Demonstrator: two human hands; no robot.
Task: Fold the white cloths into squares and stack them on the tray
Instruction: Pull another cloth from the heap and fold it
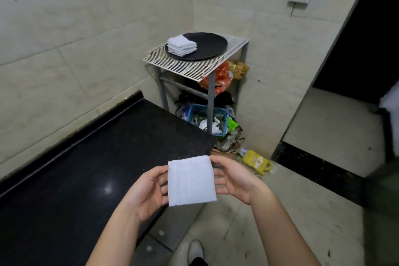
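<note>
A white cloth [191, 180] folded into a square hangs in the air in front of me, above the counter's end. My left hand [149, 192] holds its left edge, fingers behind the cloth. My right hand [234, 180] holds its right edge the same way. Farther off, a round black tray [207, 44] sits on a white wire rack [190, 63] in the corner. A stack of folded white cloths [182, 45] lies on the tray's left side.
A black stone counter [86, 168] runs along the left wall. Under the rack are a blue basket [207, 117] of clutter and an orange bag [222, 77]. A yellow jug [257, 162] lies on the floor. A dark doorway [367, 39] opens at the right.
</note>
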